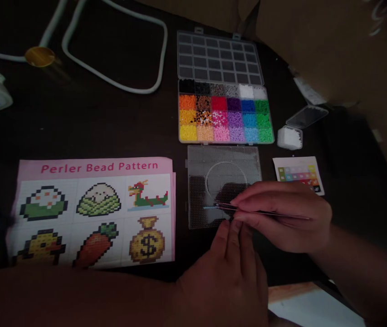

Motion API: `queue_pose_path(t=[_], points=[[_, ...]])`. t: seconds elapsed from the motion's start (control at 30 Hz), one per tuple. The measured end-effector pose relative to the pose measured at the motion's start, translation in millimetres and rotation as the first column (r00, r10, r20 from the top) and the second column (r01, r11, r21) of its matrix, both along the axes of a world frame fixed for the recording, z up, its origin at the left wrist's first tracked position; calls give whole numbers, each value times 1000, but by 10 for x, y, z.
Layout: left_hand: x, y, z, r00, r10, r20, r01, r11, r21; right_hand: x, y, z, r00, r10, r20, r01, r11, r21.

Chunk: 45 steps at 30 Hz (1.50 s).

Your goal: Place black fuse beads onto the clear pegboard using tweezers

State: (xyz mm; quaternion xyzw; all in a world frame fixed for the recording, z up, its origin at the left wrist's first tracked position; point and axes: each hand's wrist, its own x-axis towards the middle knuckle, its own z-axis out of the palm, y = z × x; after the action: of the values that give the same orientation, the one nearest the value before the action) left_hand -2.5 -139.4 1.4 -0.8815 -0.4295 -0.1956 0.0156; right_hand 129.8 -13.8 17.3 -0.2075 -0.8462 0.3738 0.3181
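Note:
A pair of thin metal tweezers [264,212] is pinched in my right hand [291,215], its tips low over a clear square pegboard [197,177]. Beside those tips, a short row of light blue beads [209,207] sits on the pegs. Whether a bead is between the tips is too small to tell. My left hand [229,277] lies at the board's near edge, fingers stretched out, with the fingertips touching it just below the right hand. Part of the board's right side is hidden by my right hand.
Behind the board lies an open bead case [226,111] with many colours. To the right are a small box of white beads [289,137] and a colour chart [298,175]. A printed pattern sheet [98,170] lies left. A white cable [163,54] loops at the back.

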Motion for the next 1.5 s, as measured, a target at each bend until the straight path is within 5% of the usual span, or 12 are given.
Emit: queue_pose_path(t=[1.5], points=[[9,-7,-5,1000,10,5,-10,1000,12,-27,-4,-28,999,-41,1,41,999,15]])
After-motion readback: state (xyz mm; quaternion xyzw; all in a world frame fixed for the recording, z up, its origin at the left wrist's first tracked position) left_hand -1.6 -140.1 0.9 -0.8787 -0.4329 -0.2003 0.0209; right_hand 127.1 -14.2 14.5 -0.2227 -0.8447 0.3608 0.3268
